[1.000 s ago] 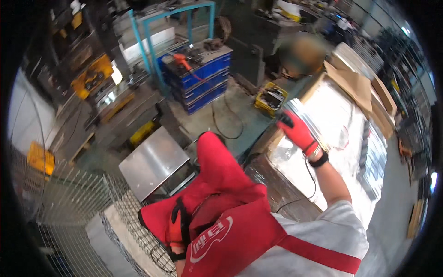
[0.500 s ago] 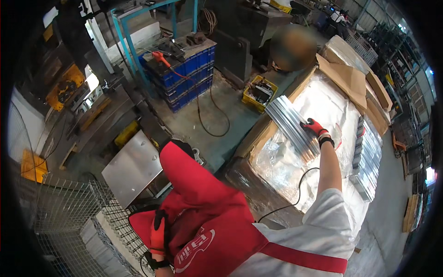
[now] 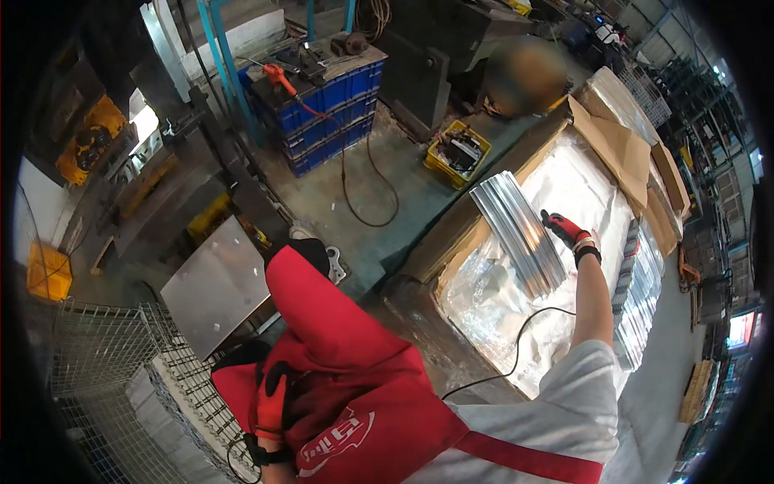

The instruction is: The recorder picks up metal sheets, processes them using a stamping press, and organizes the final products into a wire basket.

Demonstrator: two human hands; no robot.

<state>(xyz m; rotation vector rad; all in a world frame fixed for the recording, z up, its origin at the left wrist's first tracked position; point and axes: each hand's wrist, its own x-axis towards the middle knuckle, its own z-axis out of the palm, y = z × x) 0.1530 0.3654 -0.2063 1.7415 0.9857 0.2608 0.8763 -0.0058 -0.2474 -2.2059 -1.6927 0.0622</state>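
Silvery metal strips (image 3: 520,234) are lying slantwise, far left to near right, atop a white-lined carton (image 3: 576,173), the nearer right hand (image 3: 571,231) hanging just right of them, the left hand (image 3: 272,403) resting on a red apron (image 3: 371,367), neither grip discernibly spread or pressed together.

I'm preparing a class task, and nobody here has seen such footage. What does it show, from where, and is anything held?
There is no robot: these are a person's own hands in red-and-black gloves. A wide fisheye camera on their head looks down, so straight edges bend. The left hand rests against the red cloth apron. The right hand is beside a stack of long silver metal strips, lying on a white wrapping sheet in a large brown cardboard box; whether its fingertips touch them is unclear. Nothing is visibly held.
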